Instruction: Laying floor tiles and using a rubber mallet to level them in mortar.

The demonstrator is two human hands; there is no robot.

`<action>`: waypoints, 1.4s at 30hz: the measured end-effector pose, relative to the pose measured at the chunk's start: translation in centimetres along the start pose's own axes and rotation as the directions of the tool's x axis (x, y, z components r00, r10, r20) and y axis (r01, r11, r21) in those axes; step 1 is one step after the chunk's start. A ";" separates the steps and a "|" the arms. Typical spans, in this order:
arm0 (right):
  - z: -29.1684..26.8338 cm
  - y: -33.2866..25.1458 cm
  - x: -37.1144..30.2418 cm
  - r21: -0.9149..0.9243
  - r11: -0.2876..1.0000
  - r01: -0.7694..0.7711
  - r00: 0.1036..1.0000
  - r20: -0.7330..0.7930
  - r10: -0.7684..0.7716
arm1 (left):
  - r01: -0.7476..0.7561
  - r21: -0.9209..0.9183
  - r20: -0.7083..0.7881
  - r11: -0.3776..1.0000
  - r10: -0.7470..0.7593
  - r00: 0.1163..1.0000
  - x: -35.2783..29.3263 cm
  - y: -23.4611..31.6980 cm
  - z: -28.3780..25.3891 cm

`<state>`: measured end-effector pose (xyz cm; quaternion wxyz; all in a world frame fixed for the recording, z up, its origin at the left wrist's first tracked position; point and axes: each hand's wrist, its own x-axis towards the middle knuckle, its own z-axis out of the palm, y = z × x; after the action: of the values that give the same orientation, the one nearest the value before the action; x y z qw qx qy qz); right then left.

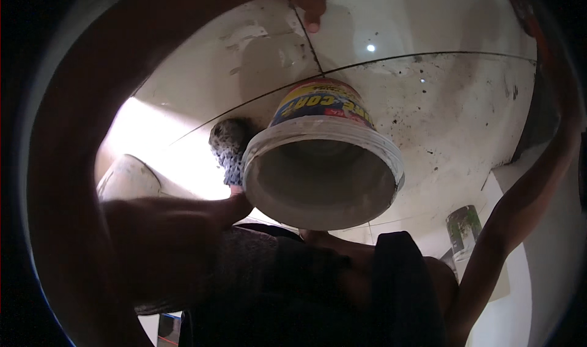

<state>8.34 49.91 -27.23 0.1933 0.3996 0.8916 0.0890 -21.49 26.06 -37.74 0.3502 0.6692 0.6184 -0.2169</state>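
A bucket with a yellow, blue and red label sits on the tiled floor, its open mouth facing the camera. The left hand is above it at the top edge, one fingertip showing; the right hand is dark at upper right. I cannot tell whether either grips anything. A shaggy grey thing lies just beside the bucket.

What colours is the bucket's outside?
Yellow, blue and red on the round white-rimmed bucket; best in head view.
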 end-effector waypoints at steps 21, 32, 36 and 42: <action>19.4 -15.0 -22.0 0.978 0.143 -0.153 0.987 0.158 -0.023 | -0.004 -0.142 -0.202 0.990 -0.024 0.979 -2.5 -2.4 1.2; 14.1 -17.7 -19.8 0.833 0.553 -0.010 0.983 0.109 -0.147 | 0.000 -0.122 -0.124 0.993 -0.015 0.992 -1.7 -2.5 1.1; 13.7 -17.2 -20.4 0.801 0.598 -0.020 0.969 0.164 -0.187 | -0.016 -0.154 -0.155 0.988 -0.008 0.988 -1.9 -2.5 1.3; 13.7 -17.2 -20.7 0.811 0.586 0.004 0.977 0.123 -0.177 | 0.006 -0.133 -0.167 0.991 -0.029 0.986 -2.0 -2.2 1.7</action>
<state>14.94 23.08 -39.36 0.0800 0.4043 0.8315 -0.3725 -23.65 23.44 -37.80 0.3384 0.6550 0.6646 -0.1212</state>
